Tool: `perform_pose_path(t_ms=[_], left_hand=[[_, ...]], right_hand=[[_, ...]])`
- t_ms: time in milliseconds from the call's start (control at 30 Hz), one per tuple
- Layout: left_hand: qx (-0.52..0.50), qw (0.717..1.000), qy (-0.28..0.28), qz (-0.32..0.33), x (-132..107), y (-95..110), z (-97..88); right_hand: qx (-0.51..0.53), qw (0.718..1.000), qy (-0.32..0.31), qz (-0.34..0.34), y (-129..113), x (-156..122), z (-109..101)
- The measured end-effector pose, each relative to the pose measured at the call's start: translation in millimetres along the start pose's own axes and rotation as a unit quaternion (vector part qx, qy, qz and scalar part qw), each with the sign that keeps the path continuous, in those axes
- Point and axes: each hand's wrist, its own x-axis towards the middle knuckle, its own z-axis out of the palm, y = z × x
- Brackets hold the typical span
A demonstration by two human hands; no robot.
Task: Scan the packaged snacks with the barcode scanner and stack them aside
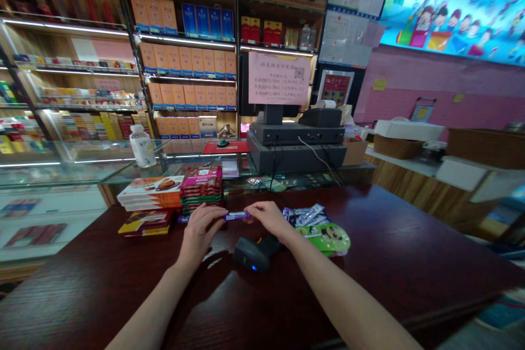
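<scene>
Left hand [200,232] and right hand [266,220] pinch opposite ends of a purple bar [237,216] over the counter [389,246], just beyond a handheld scanner [256,251] and near stacked snack packs [200,188].

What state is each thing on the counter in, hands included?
left hand: pinching one end of the purple-wrapped bar
right hand: pinching the bar's other end
barcode scanner: lying down, blue light lit
water bottle: upright, capped
orange-and-white boxes: stacked flat
magenta packs: stacked flat
green cartoon pouch: lying flat
</scene>
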Motion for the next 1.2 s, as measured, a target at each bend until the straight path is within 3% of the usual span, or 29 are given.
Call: perform_pose_path(t_ms=[200, 300, 467, 633, 833, 1033, 1200], left_hand=[[0.022, 0.999, 0.027, -0.006, -1, -12, -7.4], [0.039, 0.998, 0.053, -0.015, 0, -17, -11.9], [0.108, 0.987, 0.122, -0.008, 3, -15, -18.2], [0.141, 0.98, 0.138, -0.011, 5, -12, -20.2], [0.151, 0.978, 0.146, -0.012, 3, -14, -20.0], [0.158, 0.978, 0.133, -0.014, 1, -21, -20.5], [0.158, 0.978, 0.136, -0.024, 0, -21, -22.7]], right_hand=[[-0.157, 0.986, -0.021, -0.061, -13, -22, -22], [-0.219, 0.969, -0.085, -0.079, -25, -44, -39], [-0.368, 0.902, -0.204, -0.099, -26, -74, -60], [-0.44, 0.867, -0.188, -0.137, -7, -79, -55], [-0.435, 0.867, -0.173, -0.171, -7, -73, -48], [-0.427, 0.87, -0.144, -0.201, -32, -60, -49], [-0.399, 0.88, -0.16, -0.203, -52, -49, -53]])
